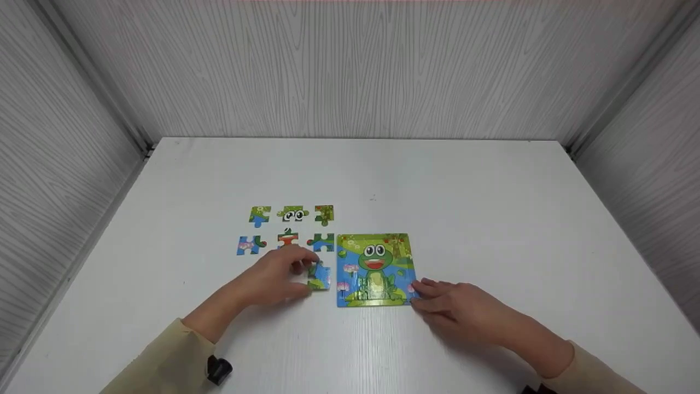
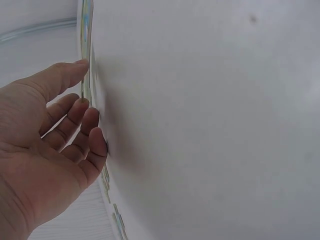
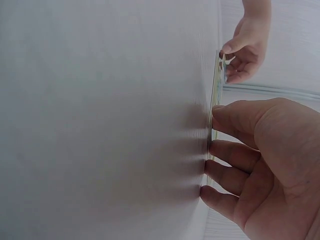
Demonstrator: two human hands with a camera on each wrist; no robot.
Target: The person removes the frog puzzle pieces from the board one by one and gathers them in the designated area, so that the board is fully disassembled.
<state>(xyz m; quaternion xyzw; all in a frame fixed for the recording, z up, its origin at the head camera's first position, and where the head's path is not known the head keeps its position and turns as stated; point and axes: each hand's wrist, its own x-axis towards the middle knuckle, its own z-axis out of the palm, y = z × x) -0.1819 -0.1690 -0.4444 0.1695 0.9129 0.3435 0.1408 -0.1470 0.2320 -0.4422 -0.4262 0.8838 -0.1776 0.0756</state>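
My left hand (image 1: pixel 276 276) pinches a blue and green puzzle piece (image 1: pixel 322 277) by its edges, between thumb and fingertips, close to the table. Just right of that piece is a square picture board (image 1: pixel 377 271) showing a green frog on blue and green. At the board's lower right edge, my right hand (image 1: pixel 465 309) rests its fingertips, fingers loosely extended. The right wrist view shows the thumb (image 3: pixel 235 115) against the thin board edge and the other fingertips down by the table. In the left wrist view the held piece appears edge-on beside the left hand (image 2: pixel 50 135).
Several loose puzzle pieces lie in two rows left of and behind the board, including an eyes piece (image 1: pixel 293 214) and a red mouth piece (image 1: pixel 287 239). The white table (image 1: pixel 448 186) is bordered by grey wood-grain panels (image 1: pixel 350 71) at the back and sides.
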